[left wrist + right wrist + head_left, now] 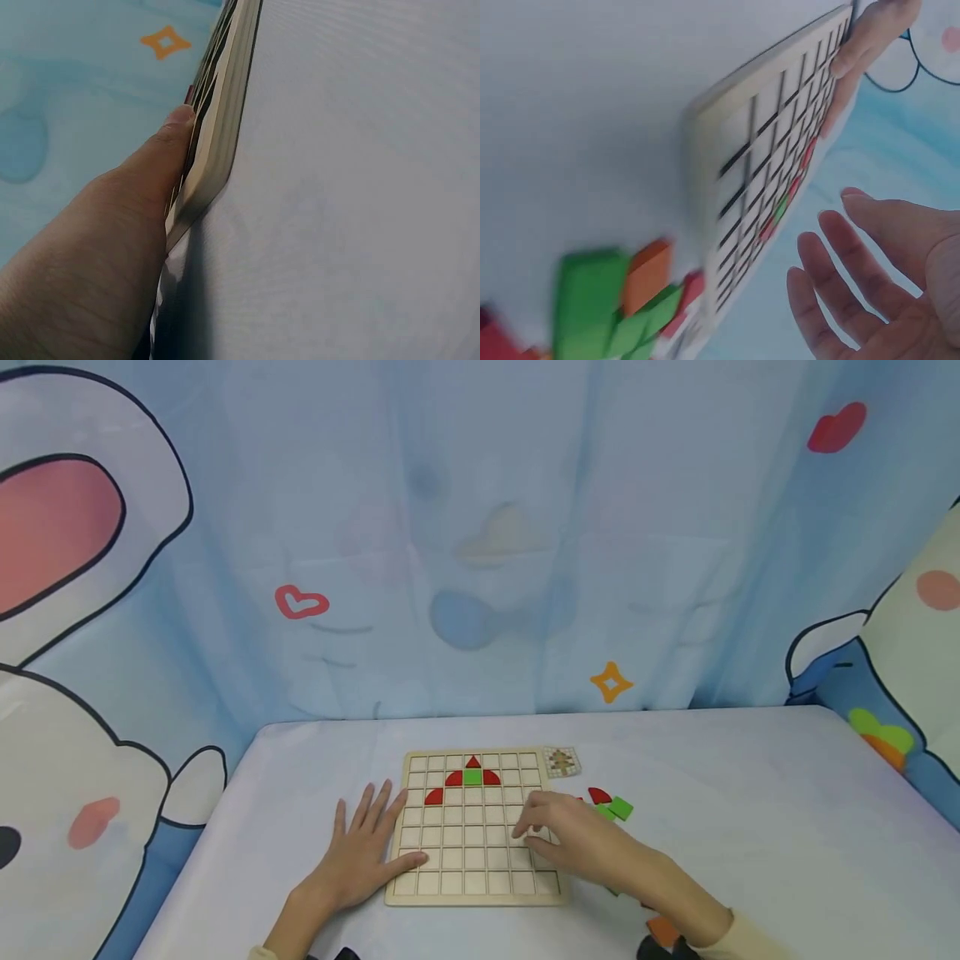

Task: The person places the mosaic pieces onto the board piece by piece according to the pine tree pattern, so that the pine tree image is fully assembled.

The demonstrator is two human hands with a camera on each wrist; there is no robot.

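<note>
A square wooden grid board (474,883) lies on the white table. In its upper rows sit a red triangle (473,762), a green square (472,777) and several red quarter-round pieces (434,797). My left hand (360,853) rests on the board's left edge, fingers spread and thumb (178,116) lying over the rim. Above the board's right side hovers my right hand (573,835), its fingers loosely bent. In the right wrist view nothing shows between the fingers (855,281) and thumb.
Loose pieces lie right of the board, among them a red one (599,795), a green square (621,808) and an orange piece (663,931); the right forearm hides some. A small pattern card (562,762) lies at the board's upper right corner. A printed blue curtain (495,527) hangs behind the table.
</note>
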